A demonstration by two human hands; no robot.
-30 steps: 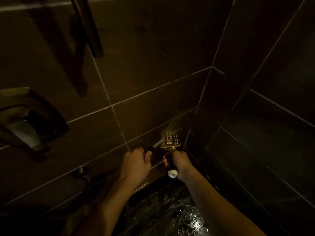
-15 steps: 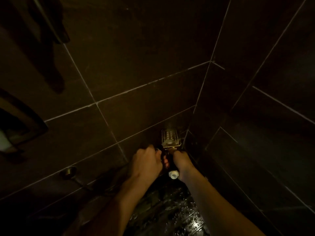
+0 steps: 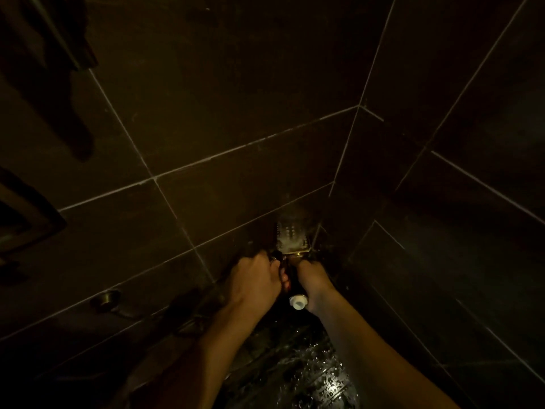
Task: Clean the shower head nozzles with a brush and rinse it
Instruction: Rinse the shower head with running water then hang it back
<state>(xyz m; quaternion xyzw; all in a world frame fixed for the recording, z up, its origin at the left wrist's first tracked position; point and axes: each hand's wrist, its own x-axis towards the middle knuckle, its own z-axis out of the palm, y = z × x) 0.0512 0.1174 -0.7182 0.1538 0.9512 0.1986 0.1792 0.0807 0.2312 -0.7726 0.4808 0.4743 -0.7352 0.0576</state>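
A square shower head (image 3: 292,239) with rows of nozzles faces up low in the dark tiled corner. My right hand (image 3: 314,280) grips its dark handle, whose white end cap (image 3: 298,302) sticks out below the fist. Close beside it on the left, my left hand (image 3: 255,280) has its fingers curled around a small dark thing that I take for the brush, mostly hidden by the hand. That hand sits just below the left edge of the nozzle plate. A faint spray rises above the head.
Dark brown wall tiles with pale grout close in on the left, back and right. A round metal wall fitting (image 3: 106,299) sits low on the left. The wet floor and a shiny drain grate (image 3: 330,385) lie between my forearms. A dark fixture (image 3: 26,219) juts in from the left edge.
My left hand moved right, close against the right hand and the handle. The bristle tip seen a second ago is now hidden. The view has panned, shifting the wall fixtures leftward.
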